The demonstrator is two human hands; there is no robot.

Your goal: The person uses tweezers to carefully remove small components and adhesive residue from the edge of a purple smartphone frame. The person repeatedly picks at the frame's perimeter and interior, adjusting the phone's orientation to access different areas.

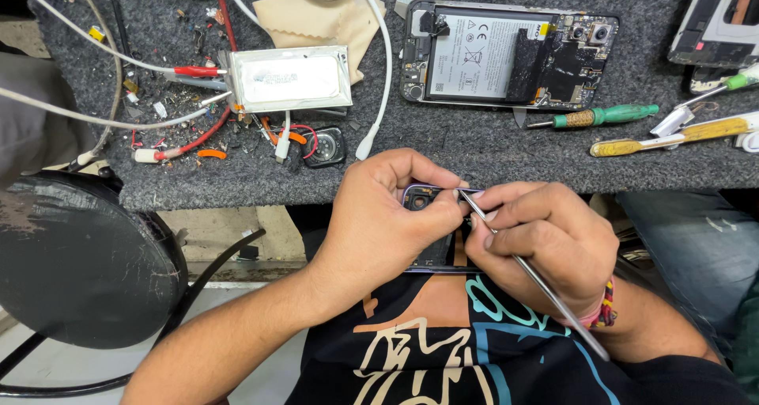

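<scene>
Fingers [443, 203] of the left hand [379, 215] grip the small phone [419, 201] mid-frame; right hand [545, 239] pinches a thin metal tool [538, 282], so best poke gently

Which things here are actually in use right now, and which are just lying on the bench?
In use:
left hand holding the phone frame
right hand with the thin metal tool

Lying about:
opened phone
silver battery pack
green screwdriver
yellow-handled tool
white cable

Grey felt bench [474, 148]: opened phone [506, 57], silver battery pack [291, 78], green screwdriver [597, 118], cables.
</scene>
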